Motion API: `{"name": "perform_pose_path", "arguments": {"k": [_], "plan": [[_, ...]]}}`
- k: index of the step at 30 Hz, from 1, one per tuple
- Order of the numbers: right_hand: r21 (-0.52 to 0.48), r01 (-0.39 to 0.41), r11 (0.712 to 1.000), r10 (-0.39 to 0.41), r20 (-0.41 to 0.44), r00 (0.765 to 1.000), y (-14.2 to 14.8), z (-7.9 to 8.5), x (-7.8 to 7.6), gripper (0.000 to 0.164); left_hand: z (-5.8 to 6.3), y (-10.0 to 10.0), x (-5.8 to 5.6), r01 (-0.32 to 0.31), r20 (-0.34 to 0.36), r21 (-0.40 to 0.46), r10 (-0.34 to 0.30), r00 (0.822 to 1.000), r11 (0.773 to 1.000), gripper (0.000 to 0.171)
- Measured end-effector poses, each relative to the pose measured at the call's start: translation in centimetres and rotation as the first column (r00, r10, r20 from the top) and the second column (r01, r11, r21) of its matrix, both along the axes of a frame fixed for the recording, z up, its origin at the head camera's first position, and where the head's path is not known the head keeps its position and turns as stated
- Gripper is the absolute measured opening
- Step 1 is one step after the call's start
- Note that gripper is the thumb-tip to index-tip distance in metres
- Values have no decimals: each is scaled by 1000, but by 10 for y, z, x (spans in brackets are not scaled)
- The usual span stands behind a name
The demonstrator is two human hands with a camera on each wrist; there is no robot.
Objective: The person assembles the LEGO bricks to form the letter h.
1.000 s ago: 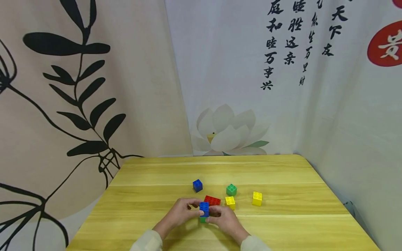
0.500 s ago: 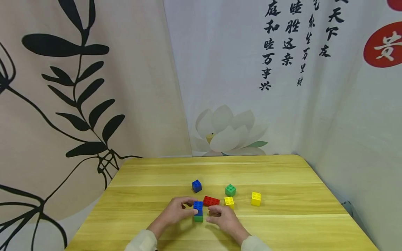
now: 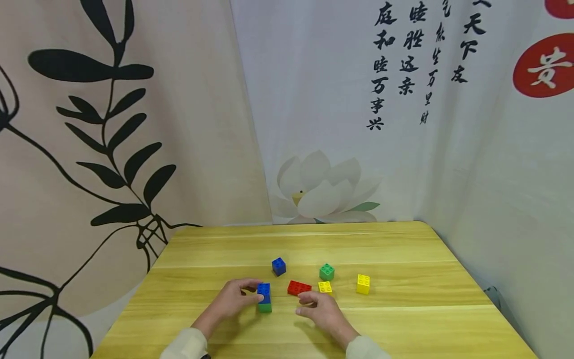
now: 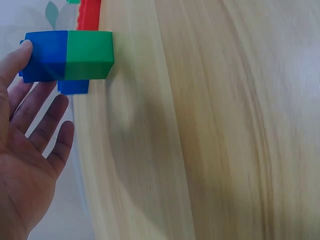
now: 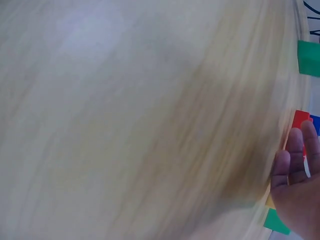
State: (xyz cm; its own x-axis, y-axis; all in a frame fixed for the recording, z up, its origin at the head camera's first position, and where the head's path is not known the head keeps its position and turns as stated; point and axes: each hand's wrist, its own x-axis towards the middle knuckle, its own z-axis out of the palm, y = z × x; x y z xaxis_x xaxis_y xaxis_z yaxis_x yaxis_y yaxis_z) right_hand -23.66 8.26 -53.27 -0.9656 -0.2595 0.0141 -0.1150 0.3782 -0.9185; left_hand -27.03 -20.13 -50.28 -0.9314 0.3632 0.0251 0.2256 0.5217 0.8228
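In the head view my left hand (image 3: 230, 300) pinches a blue toy building brick (image 3: 264, 290) between thumb and fingers. A green brick (image 3: 265, 308) is joined beneath it, making a two-brick stack. The left wrist view shows the thumb against the studded end of the blue brick (image 4: 46, 56), the green brick (image 4: 90, 55) at the far end and the other fingers spread loosely. My right hand (image 3: 325, 314) hovers over the table, fingers loosely bent and holding nothing. Nearest to it, just beyond the fingertips, lies a red brick (image 3: 298, 287).
Beyond the hands, a second blue brick (image 3: 279, 267), a second green brick (image 3: 327, 271) and a yellow brick (image 3: 325, 287) sit around the red one. Another yellow brick (image 3: 363, 284) stands farther right. The wooden table (image 3: 426, 324) ends at printed curtains (image 3: 215, 124).
The left hand has carried the blue-and-green stack leftward, away from the right hand. The right hand has let go of the stack and stayed almost in place.
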Motion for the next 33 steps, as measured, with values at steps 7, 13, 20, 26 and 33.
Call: {"name": "perform_pose_path", "arguments": {"k": [7, 13, 20, 26, 33], "plan": [[2, 13, 1000, -13, 9, 1000, 5, 4, 0, 39, 5, -16, -1, -31, 12, -15, 31, 999, 999, 46], [27, 21, 999, -22, 27, 999, 8, 10, 0, 39, 7, -30, -3, -59, 16, -25, 59, 998, 998, 42], [30, 18, 999, -19, 31, 999, 12, 13, 1, 39, 9, -35, -3, -92, 16, -36, 93, 996, 995, 55], [33, 24, 999, -25, 10, 1000, 16, 16, 4, 40, 14, -33, -5, -118, 10, -29, 118, 993, 993, 53], [45, 44, 998, -45, 17, 999, 21, 22, 6, 39, 29, -23, -9, -119, -43, 9, 119, 992, 993, 48]]}}
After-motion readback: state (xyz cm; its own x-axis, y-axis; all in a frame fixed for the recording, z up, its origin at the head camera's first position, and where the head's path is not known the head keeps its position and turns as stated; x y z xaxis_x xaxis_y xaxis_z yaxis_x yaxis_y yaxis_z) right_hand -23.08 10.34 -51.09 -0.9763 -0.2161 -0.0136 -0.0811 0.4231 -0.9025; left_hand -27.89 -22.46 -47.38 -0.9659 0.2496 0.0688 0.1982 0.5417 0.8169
